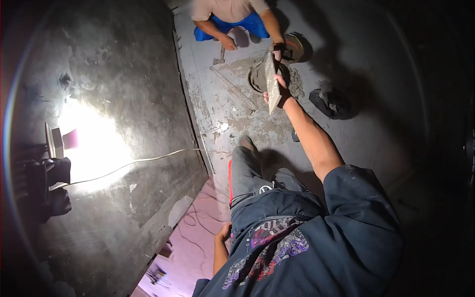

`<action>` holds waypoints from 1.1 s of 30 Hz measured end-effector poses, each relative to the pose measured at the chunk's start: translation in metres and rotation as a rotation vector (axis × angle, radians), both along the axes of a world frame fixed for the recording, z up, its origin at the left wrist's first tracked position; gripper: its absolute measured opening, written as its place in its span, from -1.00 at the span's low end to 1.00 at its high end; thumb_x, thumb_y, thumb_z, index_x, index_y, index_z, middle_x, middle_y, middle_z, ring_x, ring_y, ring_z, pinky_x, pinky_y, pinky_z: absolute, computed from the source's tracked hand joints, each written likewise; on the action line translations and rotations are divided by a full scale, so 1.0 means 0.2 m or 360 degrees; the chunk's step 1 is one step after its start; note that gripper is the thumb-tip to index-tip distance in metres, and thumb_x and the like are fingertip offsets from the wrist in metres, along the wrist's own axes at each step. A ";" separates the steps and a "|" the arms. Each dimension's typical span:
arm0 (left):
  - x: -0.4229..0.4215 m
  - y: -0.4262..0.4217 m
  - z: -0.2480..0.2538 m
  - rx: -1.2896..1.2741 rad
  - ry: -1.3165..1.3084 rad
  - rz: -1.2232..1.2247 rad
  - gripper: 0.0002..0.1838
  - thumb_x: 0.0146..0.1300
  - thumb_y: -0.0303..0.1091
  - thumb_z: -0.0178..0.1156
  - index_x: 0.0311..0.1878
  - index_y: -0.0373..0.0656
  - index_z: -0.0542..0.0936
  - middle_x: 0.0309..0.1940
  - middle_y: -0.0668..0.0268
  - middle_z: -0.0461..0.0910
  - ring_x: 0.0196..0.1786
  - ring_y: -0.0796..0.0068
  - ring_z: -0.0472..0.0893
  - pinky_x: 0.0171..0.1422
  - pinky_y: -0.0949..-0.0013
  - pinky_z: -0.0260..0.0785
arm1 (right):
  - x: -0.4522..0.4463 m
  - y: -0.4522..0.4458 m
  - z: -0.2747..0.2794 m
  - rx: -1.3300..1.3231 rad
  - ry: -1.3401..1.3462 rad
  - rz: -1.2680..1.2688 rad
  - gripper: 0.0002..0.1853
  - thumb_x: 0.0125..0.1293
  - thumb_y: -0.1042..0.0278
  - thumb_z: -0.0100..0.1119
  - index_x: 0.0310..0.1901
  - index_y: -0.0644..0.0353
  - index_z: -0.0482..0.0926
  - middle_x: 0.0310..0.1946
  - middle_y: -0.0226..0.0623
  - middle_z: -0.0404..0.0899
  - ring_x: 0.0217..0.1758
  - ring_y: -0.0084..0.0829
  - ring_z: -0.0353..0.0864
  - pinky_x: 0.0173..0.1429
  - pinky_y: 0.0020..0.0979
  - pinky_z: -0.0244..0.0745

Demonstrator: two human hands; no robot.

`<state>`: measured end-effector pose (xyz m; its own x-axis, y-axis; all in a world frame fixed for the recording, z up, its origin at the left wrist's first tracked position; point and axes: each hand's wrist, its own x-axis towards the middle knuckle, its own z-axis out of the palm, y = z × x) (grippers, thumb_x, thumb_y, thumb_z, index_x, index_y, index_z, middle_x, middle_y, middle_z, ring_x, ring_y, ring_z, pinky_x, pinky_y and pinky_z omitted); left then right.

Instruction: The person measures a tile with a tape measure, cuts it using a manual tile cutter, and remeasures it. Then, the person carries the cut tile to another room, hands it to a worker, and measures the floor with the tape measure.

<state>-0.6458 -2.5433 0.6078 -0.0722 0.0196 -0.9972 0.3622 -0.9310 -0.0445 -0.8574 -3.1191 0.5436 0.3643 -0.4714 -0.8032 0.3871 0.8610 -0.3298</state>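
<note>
My right hand (281, 91) is stretched out forward, its fingers wrapped round the lower part of a flat, pale, speckled slab (270, 79). I cannot tell whether the slab is a tile or a board. A co-worker's hand (277, 53) is at its upper end. Behind and below the slab stands a round tub (256, 79) of grey mortar. Down beside my hip is my left hand (225, 231), close against my clothing. Its fingers are mostly hidden.
A co-worker (232, 20) squats beyond the tub, near a bucket (293, 47) and a trowel-like tool (219, 57). A long strip (232, 88) lies on the mortar-stained floor. A black bag (332, 103) is to the right. A lit lamp (55, 139) and its cable (148, 158) are left.
</note>
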 end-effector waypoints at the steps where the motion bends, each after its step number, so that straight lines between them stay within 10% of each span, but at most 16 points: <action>1: 0.04 0.24 -0.40 -0.0132 0.0145 -0.0173 -0.64 0.20 -0.07 0.00 -0.19 -0.15 0.62 -0.34 0.42 0.58 -0.33 0.51 0.45 -0.27 0.43 0.26 | -0.01 -0.05 0.01 0.0046 -0.0074 -0.0068 -0.15 -0.10 -0.40 0.13 0.13 0.07 0.32 -0.33 -0.11 0.40 -0.38 -0.20 0.45 -0.29 -0.18 0.43; 7: 0.28 -0.49 -0.20 -0.0334 0.0088 -0.0605 -0.56 0.22 0.02 0.04 -0.43 -0.21 0.59 -0.54 0.34 0.54 -0.53 0.48 0.46 -0.46 0.40 0.26 | 0.05 -0.34 -0.04 -0.0024 -0.0086 -0.0118 -0.05 -0.15 -0.42 0.16 0.23 0.04 0.24 -0.44 -0.20 0.31 -0.46 -0.26 0.36 -0.33 -0.21 0.34; 10: 0.52 -0.80 -0.24 -0.0204 -0.0070 -0.0596 -0.47 0.22 0.12 0.07 -0.39 -0.28 0.55 -0.57 0.27 0.51 -0.65 0.43 0.44 -0.57 0.37 0.28 | 0.08 -0.56 -0.16 -0.0019 -0.0172 -0.0126 -0.20 0.05 -0.41 0.04 0.26 -0.12 0.29 -0.02 -0.21 0.36 -0.14 -0.12 0.48 -0.12 -0.11 0.45; 13: 0.59 -1.26 -0.09 -0.0543 -0.0319 -0.0425 -0.54 0.23 0.04 0.09 -0.52 -0.21 0.53 -0.61 0.29 0.49 -0.58 0.46 0.45 -0.52 0.36 0.25 | 0.08 -0.64 -0.18 -0.0171 0.0006 -0.0457 0.00 0.16 -0.60 -0.31 0.47 -0.06 -0.13 0.47 -0.14 -0.18 0.39 -0.02 0.19 0.28 0.06 0.24; 16: 0.49 -1.55 -0.16 -0.0825 -0.0369 0.0032 -0.60 0.24 0.01 0.11 -0.50 -0.14 0.49 -0.56 0.36 0.45 -0.45 0.50 0.47 -0.41 0.40 0.30 | -0.05 -0.51 -0.35 0.0009 0.0405 -0.0553 0.03 0.12 -0.64 -0.32 0.47 -0.06 -0.08 0.41 -0.11 0.01 0.40 -0.04 0.16 0.30 0.07 0.21; 18: 0.34 -1.75 -0.27 -0.0779 -0.0214 0.0443 -0.70 0.24 -0.03 0.14 -0.30 -0.09 0.48 -0.36 0.35 0.47 -0.26 0.45 0.47 -0.23 0.29 0.38 | -0.07 -0.28 -0.38 -0.0063 0.0528 0.0192 -0.05 0.15 -0.60 -0.25 0.47 -0.29 -0.16 0.35 0.01 0.11 0.27 -0.11 0.31 0.17 0.00 0.34; 20: 0.13 -1.97 -0.33 -0.0723 -0.0117 0.0736 -0.68 0.23 -0.01 0.14 -0.19 -0.06 0.47 -0.26 0.35 0.47 -0.18 0.43 0.47 -0.14 0.26 0.38 | -0.07 -0.03 -0.42 -0.0044 0.0120 0.0665 -0.21 0.19 -0.15 0.13 0.37 -0.06 0.06 0.27 -0.12 0.25 0.19 -0.27 0.38 0.14 -0.13 0.37; 23: -0.22 -2.22 -0.49 -0.0813 -0.0006 0.0981 -0.67 0.28 0.04 0.07 -0.18 -0.02 0.50 -0.30 0.40 0.50 -0.24 0.45 0.49 -0.19 0.31 0.36 | 0.05 0.26 -0.17 -0.0634 -0.0033 0.1065 -0.46 0.10 0.27 0.32 0.12 0.27 0.45 0.12 -0.08 0.45 0.07 -0.30 0.50 0.19 -0.32 0.36; 25: -0.46 -2.35 -0.67 -0.0848 0.0139 0.1102 -0.64 0.33 0.07 -0.03 -0.29 -0.02 0.52 -0.48 0.43 0.50 -0.41 0.49 0.48 -0.30 0.32 0.33 | -0.02 0.34 -0.11 -0.1405 0.0802 0.1448 -0.29 0.19 0.09 0.24 0.27 0.33 0.24 0.11 0.13 0.43 0.21 -0.05 0.42 0.25 -0.21 0.30; 29: -0.73 -2.53 -0.63 -0.0922 0.0304 0.0987 -0.52 0.36 0.20 -0.14 -0.31 -0.02 0.50 -0.46 0.40 0.52 -0.42 0.44 0.51 -0.32 0.33 0.38 | -0.32 0.24 -0.27 -0.1026 0.0965 0.1758 -0.24 0.24 0.18 0.16 0.37 0.26 0.02 0.18 0.27 0.29 0.25 0.17 0.31 0.25 -0.06 0.29; 33: -0.74 -2.54 -0.68 -0.1084 0.0184 -0.0096 -0.25 0.30 0.35 -0.19 0.16 -0.18 0.43 -0.04 0.24 0.55 -0.02 0.23 0.59 -0.01 0.07 0.45 | -0.56 0.10 -0.27 -0.1370 0.0828 0.1633 -0.49 0.21 0.24 0.19 0.13 0.22 0.27 -0.10 0.16 0.46 0.00 0.16 0.48 -0.03 -0.03 0.37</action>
